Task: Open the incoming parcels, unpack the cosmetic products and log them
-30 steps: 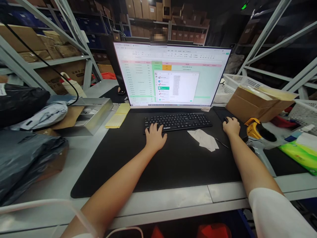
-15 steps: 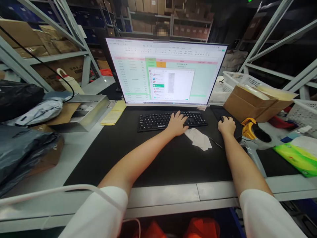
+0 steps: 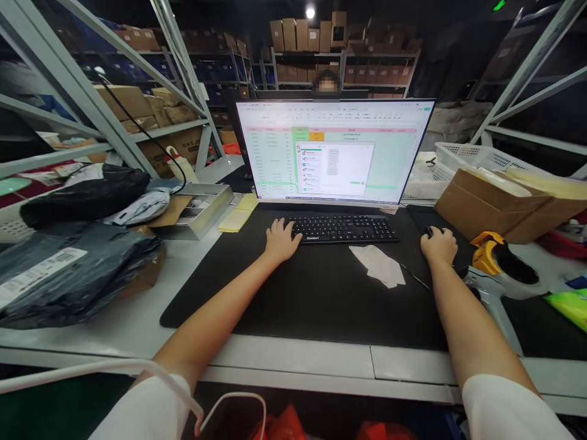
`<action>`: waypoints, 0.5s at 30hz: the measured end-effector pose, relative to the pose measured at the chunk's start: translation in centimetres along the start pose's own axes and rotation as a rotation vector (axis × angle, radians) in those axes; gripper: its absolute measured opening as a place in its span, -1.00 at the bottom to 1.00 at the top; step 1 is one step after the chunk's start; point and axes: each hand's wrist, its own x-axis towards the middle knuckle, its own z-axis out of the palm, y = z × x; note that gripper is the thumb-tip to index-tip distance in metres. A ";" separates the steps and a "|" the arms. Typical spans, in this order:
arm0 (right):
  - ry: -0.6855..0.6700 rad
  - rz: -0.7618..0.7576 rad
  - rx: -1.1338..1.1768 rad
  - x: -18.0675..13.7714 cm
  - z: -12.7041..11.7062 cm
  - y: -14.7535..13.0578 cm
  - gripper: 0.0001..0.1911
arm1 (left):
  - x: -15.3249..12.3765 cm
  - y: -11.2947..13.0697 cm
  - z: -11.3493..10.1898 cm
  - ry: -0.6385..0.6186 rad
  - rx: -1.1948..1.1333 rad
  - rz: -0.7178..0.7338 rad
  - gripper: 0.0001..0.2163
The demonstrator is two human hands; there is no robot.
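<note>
My left hand (image 3: 281, 241) rests on the left end of the black keyboard (image 3: 343, 228), its fingers spread over the keys. Off to the right, my right hand (image 3: 439, 245) is curled over a dark computer mouse (image 3: 430, 231), mostly covered by the fingers. Behind the keyboard stands a monitor (image 3: 270, 162) showing a spreadsheet with a chat window over it. A crumpled white paper (image 3: 380, 267) lies on the black desk mat (image 3: 302, 299) between my arms.
On the left are dark plastic-wrapped parcels (image 3: 87, 263), an open metal box (image 3: 202, 214) and yellow note sheets (image 3: 238, 214). To the right sit a cardboard box (image 3: 481, 205), a yellow tape dispenser (image 3: 488, 252), a grey handheld scanner (image 3: 493, 293) and white baskets (image 3: 463, 157). Another person's head shows above the monitor.
My left hand has shifted from the keyboard's right part to its left end. My right hand stays on the mouse. The chat window's contents differ, and the camera view has swung left.
</note>
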 end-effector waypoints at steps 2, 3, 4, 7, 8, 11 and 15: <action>-0.007 0.002 -0.004 0.1 0.1 0.1 -0.49 | -0.7 -1.3 0.8 0.023 -0.013 -0.045 -0.43; -0.006 0.001 -0.008 0.2 0.2 0.2 -0.48 | -1.0 -1.5 1.3 0.028 -0.019 -0.047 -0.43; -0.002 -0.002 -0.012 0.3 0.2 0.3 -0.47 | -1.1 -1.6 1.6 0.029 -0.025 -0.042 -0.43; 0.007 -0.007 -0.025 0.4 0.3 0.4 -0.46 | -1.3 -1.5 2.3 0.014 -0.044 -0.015 -0.42; 0.005 -0.005 -0.029 0.4 0.3 0.3 -0.46 | -1.2 -1.5 2.4 0.012 -0.054 -0.010 -0.42; -0.018 0.006 -0.035 0.5 0.3 0.2 -0.45 | -1.0 -1.5 2.3 -0.011 -0.092 -0.020 -0.42; -0.045 0.005 -0.041 0.7 0.1 -0.1 -0.41 | -0.8 -1.7 2.1 -0.035 -0.130 -0.038 -0.40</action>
